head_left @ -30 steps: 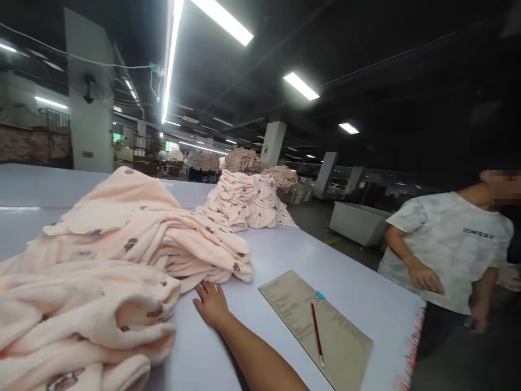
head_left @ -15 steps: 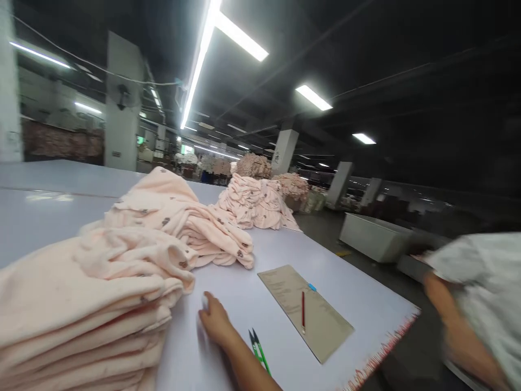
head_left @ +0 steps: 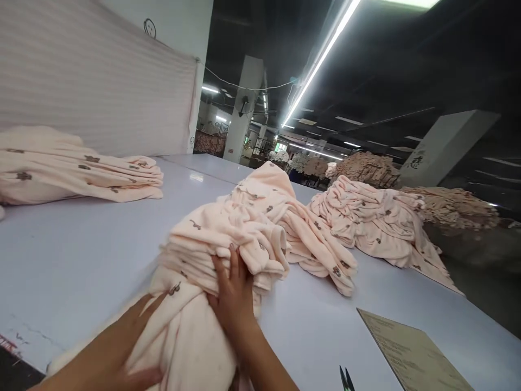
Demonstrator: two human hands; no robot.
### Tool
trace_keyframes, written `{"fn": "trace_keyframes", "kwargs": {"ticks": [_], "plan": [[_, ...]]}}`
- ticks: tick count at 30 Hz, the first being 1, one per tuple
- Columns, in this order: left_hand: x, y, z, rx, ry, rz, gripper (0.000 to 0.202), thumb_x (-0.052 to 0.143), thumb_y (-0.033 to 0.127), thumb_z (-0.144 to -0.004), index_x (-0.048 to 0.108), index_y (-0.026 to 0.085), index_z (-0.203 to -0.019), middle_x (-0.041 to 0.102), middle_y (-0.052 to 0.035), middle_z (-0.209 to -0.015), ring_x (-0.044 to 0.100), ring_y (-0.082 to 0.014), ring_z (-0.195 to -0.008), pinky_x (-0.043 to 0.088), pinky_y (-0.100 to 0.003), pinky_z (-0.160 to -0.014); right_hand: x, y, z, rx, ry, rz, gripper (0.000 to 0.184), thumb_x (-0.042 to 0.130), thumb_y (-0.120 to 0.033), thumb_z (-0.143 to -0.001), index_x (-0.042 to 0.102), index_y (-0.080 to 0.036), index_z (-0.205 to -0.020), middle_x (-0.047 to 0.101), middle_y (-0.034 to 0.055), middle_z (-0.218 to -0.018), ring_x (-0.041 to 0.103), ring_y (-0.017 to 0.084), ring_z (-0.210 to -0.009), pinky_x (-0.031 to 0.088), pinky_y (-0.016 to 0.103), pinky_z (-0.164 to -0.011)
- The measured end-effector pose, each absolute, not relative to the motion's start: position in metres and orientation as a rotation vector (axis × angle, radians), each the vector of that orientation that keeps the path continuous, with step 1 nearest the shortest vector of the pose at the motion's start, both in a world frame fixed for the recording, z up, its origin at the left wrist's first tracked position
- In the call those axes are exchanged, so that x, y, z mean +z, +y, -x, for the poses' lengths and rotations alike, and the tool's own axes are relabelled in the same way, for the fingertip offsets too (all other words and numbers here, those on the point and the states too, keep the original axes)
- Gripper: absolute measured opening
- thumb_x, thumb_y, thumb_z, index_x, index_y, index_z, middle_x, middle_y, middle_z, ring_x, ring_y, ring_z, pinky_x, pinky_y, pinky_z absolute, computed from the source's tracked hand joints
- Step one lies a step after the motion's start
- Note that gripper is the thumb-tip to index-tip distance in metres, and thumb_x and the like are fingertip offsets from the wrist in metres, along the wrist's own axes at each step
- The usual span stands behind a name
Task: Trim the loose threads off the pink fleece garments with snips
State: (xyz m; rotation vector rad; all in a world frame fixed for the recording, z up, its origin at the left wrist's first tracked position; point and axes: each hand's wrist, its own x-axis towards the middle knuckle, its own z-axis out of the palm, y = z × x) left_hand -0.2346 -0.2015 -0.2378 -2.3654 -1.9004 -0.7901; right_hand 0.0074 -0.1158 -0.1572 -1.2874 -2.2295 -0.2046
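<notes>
Folded peach garments [head_left: 228,244] sit stacked near the table's [head_left: 81,255] front edge, long axis running away from it, right hand [head_left: 234,296] flat with fingers together on their end, left hand [head_left: 118,347] spread alongside.

— Where is there open room on the pale grey table [head_left: 81,255]?
— A broad bare stretch at centre left, between the folded peach fleece stack [head_left: 73,165] at upper left and the peach fleece pile [head_left: 244,239] in the middle.
— And on the right?
— A bare strip at lower centre, bounded by the brown printed card [head_left: 411,355], the green-handled snips [head_left: 345,378] and the heaped peach garments [head_left: 378,222].
</notes>
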Motion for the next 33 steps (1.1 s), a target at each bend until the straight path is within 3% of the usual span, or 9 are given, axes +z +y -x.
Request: {"fn": "trace_keyframes", "kwargs": {"ticks": [4,10,14,16,18,23,25,29,33], "plan": [[-0.216,-0.160,0.191,-0.634,-2.048,2.507,0.087,0.057,0.056,-0.077,0.017,0.024,-0.147,0.039,-0.0095,-0.146,0.045,-0.0267,-0.127,0.047,-0.036,-0.099,-0.161,-0.057,-0.030,-0.166,-2.179,1.366,0.066,0.064,-0.014,-0.076,0.042,-0.021,-0.138,0.012,0.0132,-0.155,0.009,0.042,-0.138,0.016,0.060,-0.105],[-0.181,-0.105,0.126,-0.598,-2.248,2.491,0.082,0.055,0.058,-0.080,0.023,0.017,-0.143,0.046,-0.0185,-0.134,0.051,-0.0325,-0.117,0.050,-0.048,-0.085,-0.136,-0.018,-0.068,0.018,-2.210,1.410,0.069,0.070,-0.020,-0.077,0.039,-0.019,-0.138,0.017,0.0116,-0.154,0.020,0.036,-0.136,0.021,0.057,-0.107],[-0.169,-0.123,0.124,-0.681,-2.072,2.542,0.068,0.044,0.047,-0.087,0.027,0.010,-0.142,0.033,-0.0217,-0.144,0.030,-0.0348,-0.133,0.034,-0.051,-0.104,-0.125,-0.083,-0.092,0.178,-2.213,1.378,0.064,0.058,-0.027,-0.086,0.031,-0.015,-0.142,0.023,0.0145,-0.152,0.019,0.025,-0.140,0.024,0.040,-0.112],[-0.165,-0.144,0.133,-0.703,-1.905,2.646,0.062,0.042,0.049,-0.087,0.035,0.016,-0.140,0.030,-0.0134,-0.149,0.023,-0.0283,-0.138,0.022,-0.046,-0.113,-0.133,-0.129,-0.100,0.288,-2.283,1.324,0.070,0.066,-0.033,-0.080,0.034,-0.021,-0.141,0.036,0.0090,-0.147,0.033,0.020,-0.135,0.032,0.031,-0.108],[-0.160,-0.160,0.142,-0.681,-1.808,2.748,0.059,0.051,0.053,-0.081,0.045,0.025,-0.133,0.042,-0.0088,-0.143,0.037,-0.0281,-0.131,0.031,-0.047,-0.108,-0.152,-0.167,-0.105,0.442,-2.308,1.358,0.075,0.075,-0.035,-0.069,0.044,-0.019,-0.136,0.043,0.0132,-0.141,0.042,0.029,-0.128,0.038,0.039,-0.103],[-0.134,-0.153,0.151,-0.661,-1.661,2.888,0.029,0.040,0.010,-0.074,0.065,0.021,-0.084,0.064,-0.0073,-0.094,0.061,-0.0243,-0.086,0.049,-0.038,-0.074,-0.184,-0.187,-0.108,0.483,-2.072,1.390,0.054,0.051,-0.008,-0.065,0.063,-0.018,-0.117,0.063,0.0116,-0.095,0.061,0.028,-0.091,0.050,0.038,-0.079],[-0.113,-0.141,0.158,-0.742,-1.600,2.924,0.029,0.036,0.006,-0.067,0.061,0.019,-0.070,0.062,-0.0041,-0.080,0.061,-0.0191,-0.075,0.047,-0.030,-0.067,-0.166,-0.178,-0.112,0.498,-1.980,1.346,0.041,0.046,-0.014,-0.073,0.066,-0.015,-0.109,0.064,0.0117,-0.093,0.063,0.026,-0.088,0.050,0.036,-0.077],[-0.055,-0.131,0.179,-1.057,-1.476,2.897,0.033,0.034,0.009,-0.069,0.063,0.021,-0.079,0.062,0.0036,-0.081,0.060,-0.0111,-0.078,0.042,-0.019,-0.072,-0.098,-0.159,-0.117,0.532,-1.706,1.280,0.035,0.036,-0.026,-0.088,0.062,-0.014,-0.109,0.066,0.0112,-0.104,0.059,0.024,-0.104,0.045,0.036,-0.092],[0.009,-0.131,0.176,-1.255,-1.417,2.756,0.028,0.034,0.018,-0.075,0.062,0.018,-0.075,0.060,0.0030,-0.083,0.057,-0.0123,-0.080,0.040,-0.021,-0.074,-0.062,-0.168,-0.070,0.594,-1.653,1.152,0.034,0.035,-0.033,-0.091,0.066,-0.018,-0.090,0.071,0.0072,-0.090,0.066,0.022,-0.085,0.053,0.033,-0.076]]}}
